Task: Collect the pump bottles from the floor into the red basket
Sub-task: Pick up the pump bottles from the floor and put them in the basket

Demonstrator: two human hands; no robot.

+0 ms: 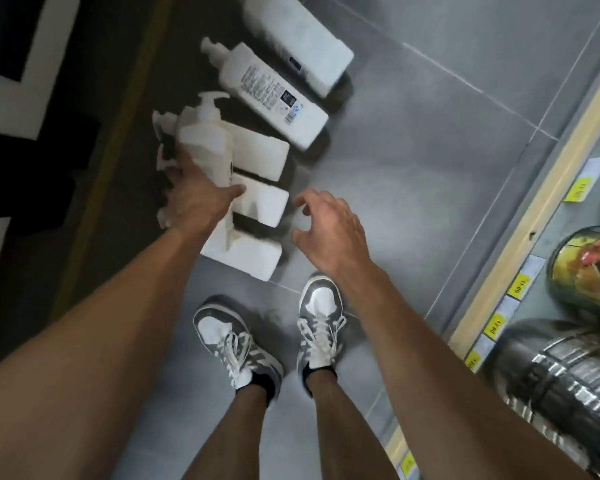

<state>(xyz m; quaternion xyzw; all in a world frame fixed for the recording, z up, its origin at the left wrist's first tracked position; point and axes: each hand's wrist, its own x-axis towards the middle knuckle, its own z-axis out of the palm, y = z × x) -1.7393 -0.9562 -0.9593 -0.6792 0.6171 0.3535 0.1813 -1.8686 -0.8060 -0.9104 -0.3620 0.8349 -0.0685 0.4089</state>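
Five pump bottles [278,95] are laid on the floor [413,150]. A sixth bottle [203,147] is gripped by the left hand [194,199]; the right hand [329,230] is loosely spread.

White pump bottles [274,95] — lying flat, side by side

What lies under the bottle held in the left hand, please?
Under the held bottle, gripped by the left hand, white pump bottles lie side by side on the floor. Their pump ends are mostly covered by bottle and hand.
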